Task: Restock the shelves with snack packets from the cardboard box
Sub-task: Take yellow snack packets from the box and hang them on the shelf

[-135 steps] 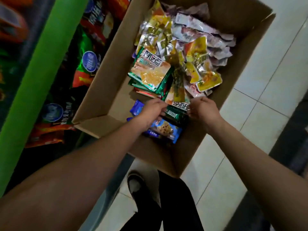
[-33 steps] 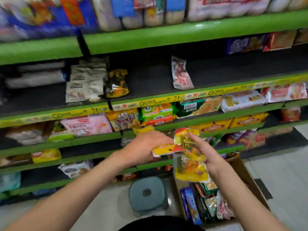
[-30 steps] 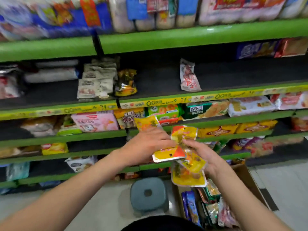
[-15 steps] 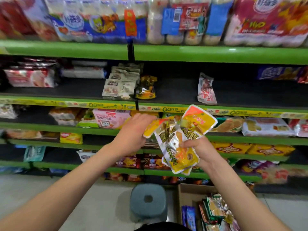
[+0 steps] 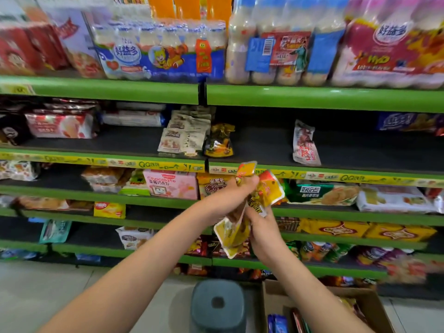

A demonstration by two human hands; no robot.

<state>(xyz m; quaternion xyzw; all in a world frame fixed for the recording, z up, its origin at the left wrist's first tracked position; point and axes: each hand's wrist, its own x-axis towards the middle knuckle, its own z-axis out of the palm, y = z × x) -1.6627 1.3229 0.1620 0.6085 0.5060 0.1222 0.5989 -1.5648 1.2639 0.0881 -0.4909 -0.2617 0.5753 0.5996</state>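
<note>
Nearest, at the person's feet, a grey stool (image 5: 218, 305) stands on the pale floor, and just to its right sits the open cardboard box (image 5: 374, 306), with a few blue and red packets visible in its near corner.

Above these, both forearms reach forward and meet in front of the shelving. The left hand (image 5: 236, 195) has its fingers curled round the upper part of a bunch of yellow snack packets (image 5: 270, 192), one packet's top poking out above the knuckles. The right hand (image 5: 260, 227) sits just below and touching it, fingers wrapped round the same bunch from the right; a yellow packet hangs down to the left of that hand, and another fans up to the right of the left hand. The bunch is held in the air, level with the third shelf down, not resting on any board.

Behind the hands, the green shelves (image 5: 312, 98) run across. The shelf just above the hands holds a stack of pale sachets (image 5: 185, 135), a dark gold packet (image 5: 219, 140) beside it, and a lone white-and-red packet (image 5: 305, 144) further right. On top, multipacks of drink bottles (image 5: 271, 51) line up, blurred.
</note>
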